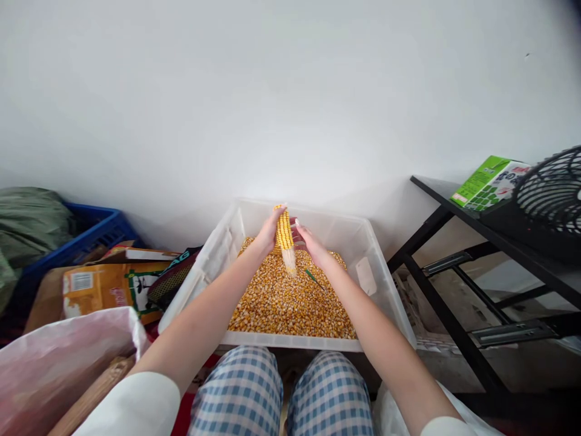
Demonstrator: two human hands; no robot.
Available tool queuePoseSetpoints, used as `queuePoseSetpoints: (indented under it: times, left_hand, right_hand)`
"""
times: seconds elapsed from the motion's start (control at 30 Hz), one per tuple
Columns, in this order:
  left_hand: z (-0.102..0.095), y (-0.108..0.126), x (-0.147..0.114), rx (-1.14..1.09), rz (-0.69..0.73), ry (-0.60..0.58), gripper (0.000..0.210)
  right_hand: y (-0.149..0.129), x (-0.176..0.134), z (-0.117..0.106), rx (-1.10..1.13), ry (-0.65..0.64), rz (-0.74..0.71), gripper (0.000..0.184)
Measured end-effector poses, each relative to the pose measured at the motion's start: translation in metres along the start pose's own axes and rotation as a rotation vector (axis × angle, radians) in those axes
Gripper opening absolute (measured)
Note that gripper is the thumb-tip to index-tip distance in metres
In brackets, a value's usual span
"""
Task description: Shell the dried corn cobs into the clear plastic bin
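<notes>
My left hand (269,233) is closed around a corn cob (284,230), held tilted above the loose kernels. Yellow kernels cover the cob's upper part, while its lower end is bare and pale. Just right of the cob is my right hand (314,243), fingers apart; whether its fingertips touch the cob I cannot tell. Below both hands, a heap of corn kernels (290,309) lies in a translucent plastic bin (385,284). Another cob seems to lie behind the held one, mostly hidden. A thin, dark green object (314,279) rests on the kernels.
At left are a blue crate (102,221), an orange package (97,287) and a white sack (77,345). A black metal frame (436,290) stands close on the right, bearing a green-and-white carton (488,181) and a black fan (554,188). A white wall (290,103) rises behind the bin.
</notes>
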State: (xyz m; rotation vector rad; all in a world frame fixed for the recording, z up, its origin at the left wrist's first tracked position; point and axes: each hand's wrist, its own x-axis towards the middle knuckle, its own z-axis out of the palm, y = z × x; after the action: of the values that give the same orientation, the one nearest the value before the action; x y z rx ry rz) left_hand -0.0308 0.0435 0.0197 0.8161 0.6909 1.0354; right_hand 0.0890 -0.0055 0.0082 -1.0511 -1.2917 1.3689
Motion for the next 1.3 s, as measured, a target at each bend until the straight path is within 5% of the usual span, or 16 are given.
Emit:
queuePoseSetpoints:
  times: [0.17, 0.3, 0.43, 0.57, 0.63, 0.73, 0.83, 0.93, 1.07, 1.2, 1.3]
  left_hand:
    - [0.012, -0.014, 0.003, 0.186, 0.103, -0.026, 0.049]
    - [0.007, -0.010, 0.002, 0.421, 0.059, -0.172, 0.046]
    - [0.007, -0.024, -0.004, 0.763, 0.122, -0.266, 0.057]
    - [0.011, -0.039, -0.008, 1.033, 0.259, -0.108, 0.027]
    - [0.012, -0.040, -0.007, 1.124, 0.337, -0.011, 0.018]
    - [0.011, -0.037, -0.007, 1.223, 0.325, 0.100, 0.024]
    - [0.009, -0.034, -0.007, 1.316, 0.284, 0.120, 0.024]
    - [0.010, -0.031, -0.010, 1.453, 0.286, 0.107, 0.024]
    - [0.018, -0.029, -0.019, 1.647, 0.308, 0.117, 0.028]
    - [0.029, -0.029, -0.028, 1.652, 0.355, 0.114, 0.032]
    - [0.037, -0.031, -0.032, 1.559, 0.382, 0.150, 0.033]
  right_hand:
    - [0.005, 0.005, 0.005, 0.079, 0.128, -0.121, 0.039]
    - [0.002, 0.014, -0.015, 0.293, 0.322, -0.162, 0.040]
    - [-0.001, 0.016, -0.030, 0.238, 0.437, -0.181, 0.041]
    - [-0.006, 0.013, -0.033, 0.037, 0.505, -0.098, 0.045]
    - [-0.017, 0.008, -0.037, -0.086, 0.659, -0.123, 0.048]
    - [-0.051, -0.011, -0.038, -0.382, 0.891, -0.474, 0.050]
    - [-0.099, -0.048, -0.022, -0.466, 0.704, -0.746, 0.032]
    - [-0.139, -0.090, 0.010, -0.443, 0.565, -0.828, 0.030]
    - [-0.163, -0.117, 0.036, -0.389, 0.564, -0.935, 0.032]
    - [-0.145, -0.081, 0.007, -0.202, 0.940, -0.870, 0.021]
    - [-0.110, -0.031, -0.028, 0.073, 1.146, -0.558, 0.019]
